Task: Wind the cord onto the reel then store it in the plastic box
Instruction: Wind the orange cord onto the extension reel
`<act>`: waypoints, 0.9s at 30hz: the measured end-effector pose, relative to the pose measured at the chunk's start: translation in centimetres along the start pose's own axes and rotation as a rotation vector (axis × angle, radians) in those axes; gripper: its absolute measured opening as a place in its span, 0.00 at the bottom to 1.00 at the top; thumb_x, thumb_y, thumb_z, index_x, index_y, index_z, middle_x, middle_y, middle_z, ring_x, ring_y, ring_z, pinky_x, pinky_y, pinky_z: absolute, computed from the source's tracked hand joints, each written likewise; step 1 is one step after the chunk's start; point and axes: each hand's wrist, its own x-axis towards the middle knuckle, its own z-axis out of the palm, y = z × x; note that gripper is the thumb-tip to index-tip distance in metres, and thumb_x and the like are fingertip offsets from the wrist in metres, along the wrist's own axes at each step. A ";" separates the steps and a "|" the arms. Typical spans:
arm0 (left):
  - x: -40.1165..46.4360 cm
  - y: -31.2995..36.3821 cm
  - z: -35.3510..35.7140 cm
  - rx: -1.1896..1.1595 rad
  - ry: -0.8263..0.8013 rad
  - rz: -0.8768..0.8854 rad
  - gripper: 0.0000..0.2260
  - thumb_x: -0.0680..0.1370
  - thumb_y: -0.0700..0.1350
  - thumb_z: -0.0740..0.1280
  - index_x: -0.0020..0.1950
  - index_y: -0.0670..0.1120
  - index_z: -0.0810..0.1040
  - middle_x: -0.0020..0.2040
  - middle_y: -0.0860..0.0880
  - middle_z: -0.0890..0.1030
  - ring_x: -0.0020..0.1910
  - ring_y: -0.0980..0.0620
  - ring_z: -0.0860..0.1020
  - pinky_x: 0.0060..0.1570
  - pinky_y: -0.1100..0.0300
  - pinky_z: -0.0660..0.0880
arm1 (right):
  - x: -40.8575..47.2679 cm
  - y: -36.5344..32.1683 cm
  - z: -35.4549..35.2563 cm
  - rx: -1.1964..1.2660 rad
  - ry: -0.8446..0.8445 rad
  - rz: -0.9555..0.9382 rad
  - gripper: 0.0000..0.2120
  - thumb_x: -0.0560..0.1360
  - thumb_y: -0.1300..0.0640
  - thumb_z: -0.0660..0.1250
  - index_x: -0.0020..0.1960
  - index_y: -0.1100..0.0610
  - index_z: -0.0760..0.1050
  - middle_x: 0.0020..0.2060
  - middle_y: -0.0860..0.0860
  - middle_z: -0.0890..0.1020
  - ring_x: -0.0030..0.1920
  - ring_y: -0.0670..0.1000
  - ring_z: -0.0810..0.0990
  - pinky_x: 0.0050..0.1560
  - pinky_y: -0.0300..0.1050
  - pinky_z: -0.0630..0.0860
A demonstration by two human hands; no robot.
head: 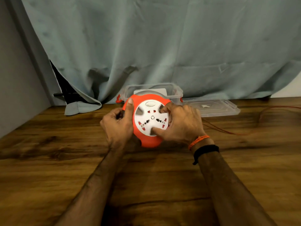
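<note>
reel (147, 141) before box (172, 93), lid (215, 106) right

We have only one view, a wide-angle camera worn on the head, so no second view shares the scene. It looks forward and steeply down over the dark brown wood-grain bench (48, 160), which fills the lower half. Both forearms run up from the bottom edge to the hands at mid-frame, close to the lens. Beyond the bench's far edge, the view faces a hanging grey-green cloth curtain (162, 38).
</note>
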 end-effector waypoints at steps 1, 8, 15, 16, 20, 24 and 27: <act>0.0 0.1 0.1 -0.005 0.011 -0.010 0.21 0.77 0.58 0.69 0.35 0.42 0.82 0.30 0.46 0.82 0.30 0.50 0.79 0.31 0.58 0.75 | -0.1 -0.4 0.3 -0.010 0.051 0.035 0.31 0.57 0.27 0.68 0.50 0.46 0.76 0.43 0.50 0.80 0.47 0.54 0.78 0.47 0.45 0.67; -0.1 0.6 -0.1 0.004 -0.024 -0.061 0.13 0.78 0.56 0.69 0.40 0.50 0.83 0.34 0.58 0.83 0.35 0.58 0.84 0.36 0.64 0.80 | -0.1 -1.6 0.9 0.029 0.132 0.002 0.33 0.63 0.22 0.57 0.29 0.52 0.71 0.29 0.49 0.78 0.38 0.52 0.78 0.38 0.45 0.72; -0.1 0.3 -0.2 0.023 -0.014 -0.078 0.23 0.78 0.59 0.69 0.38 0.38 0.83 0.35 0.40 0.84 0.37 0.40 0.83 0.40 0.45 0.81 | 0.5 0.1 -1.0 0.301 0.063 -0.122 0.12 0.65 0.49 0.71 0.48 0.47 0.75 0.24 0.42 0.71 0.32 0.49 0.77 0.44 0.49 0.78; -0.1 0.3 -0.2 0.022 -0.012 -0.085 0.25 0.77 0.59 0.69 0.38 0.36 0.82 0.35 0.38 0.84 0.37 0.37 0.82 0.41 0.43 0.81 | 0.4 0.2 -1.1 0.292 0.029 -0.139 0.19 0.65 0.52 0.69 0.55 0.47 0.75 0.26 0.43 0.72 0.34 0.51 0.77 0.45 0.50 0.78; -0.4 0.8 0.0 0.008 -0.045 -0.107 0.19 0.78 0.58 0.69 0.36 0.44 0.83 0.35 0.43 0.84 0.38 0.41 0.84 0.41 0.44 0.82 | 0.3 0.4 -0.6 0.189 -0.113 -0.145 0.33 0.66 0.55 0.67 0.70 0.42 0.66 0.34 0.46 0.72 0.45 0.54 0.76 0.57 0.52 0.74; -0.6 0.7 0.0 0.021 -0.044 -0.091 0.24 0.78 0.58 0.69 0.39 0.35 0.82 0.37 0.35 0.83 0.39 0.34 0.82 0.40 0.42 0.81 | 0.2 0.5 -0.1 0.147 -0.067 -0.149 0.31 0.66 0.53 0.68 0.69 0.43 0.69 0.35 0.45 0.71 0.45 0.56 0.77 0.55 0.50 0.74; -0.7 0.9 -0.2 0.018 -0.035 -0.081 0.23 0.78 0.56 0.70 0.39 0.35 0.83 0.35 0.36 0.83 0.37 0.35 0.81 0.39 0.43 0.80 | 0.2 0.6 0.1 0.123 -0.040 -0.121 0.30 0.64 0.48 0.71 0.66 0.41 0.71 0.38 0.47 0.79 0.46 0.55 0.78 0.53 0.49 0.73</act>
